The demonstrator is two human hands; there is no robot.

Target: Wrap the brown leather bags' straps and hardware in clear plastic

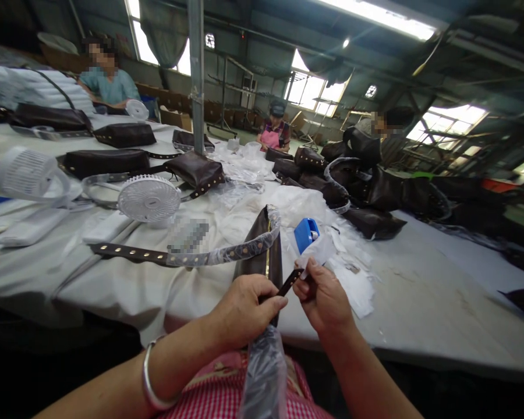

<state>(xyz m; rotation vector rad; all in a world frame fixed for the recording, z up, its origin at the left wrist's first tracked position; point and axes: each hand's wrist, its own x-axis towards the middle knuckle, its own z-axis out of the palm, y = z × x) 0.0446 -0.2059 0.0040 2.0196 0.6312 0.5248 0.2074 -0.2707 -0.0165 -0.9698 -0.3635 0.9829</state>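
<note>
A dark brown handbag (262,250) with a gold zipper stands on its end at the near edge of the white-covered table (419,302). Its studded strap (157,255), wrapped in clear plastic, loops off to the left. My left hand (244,308) is closed on the bag's near end, beside a small dark pull tab (289,281). My right hand (321,294) pinches that tab together with a piece of white paper (317,251). A blue tape dispenser (306,234) sits just behind my right hand. A clear plastic bag (266,372) hangs down over my lap.
Several brown bags (367,174) are piled at the back right, others (107,162) lie at the left. Two white desk fans (148,199) stand on the table's left part. A metal post (196,75) rises mid-table. Three people sit at the far side. White paper scraps (353,285) lie right of my hands.
</note>
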